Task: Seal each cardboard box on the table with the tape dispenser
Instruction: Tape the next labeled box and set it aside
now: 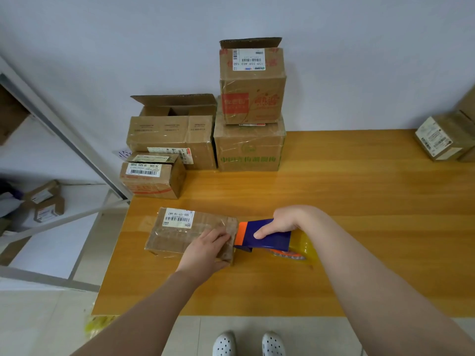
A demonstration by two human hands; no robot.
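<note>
A small flat cardboard box (pixel 177 233) with a white barcode label lies on the wooden table (pixel 359 201) near its front left. My left hand (pixel 205 249) presses down on the box's right end, fingers spread over the top. My right hand (pixel 285 223) grips the blue and orange tape dispenser (pixel 267 237), whose front end touches the box's right edge. The yellowish tape roll (pixel 300 249) sits behind my right hand. More cardboard boxes stand at the back left: a small one (pixel 151 178), an open-flapped one (pixel 172 140), and two stacked ones (pixel 250 147).
Two more boxes (pixel 444 137) sit at the table's far right edge. A metal shelf frame (pixel 64 140) with small boxes (pixel 47 201) stands to the left of the table. A white wall rises behind. My white shoes (pixel 249 344) show below the table's front edge.
</note>
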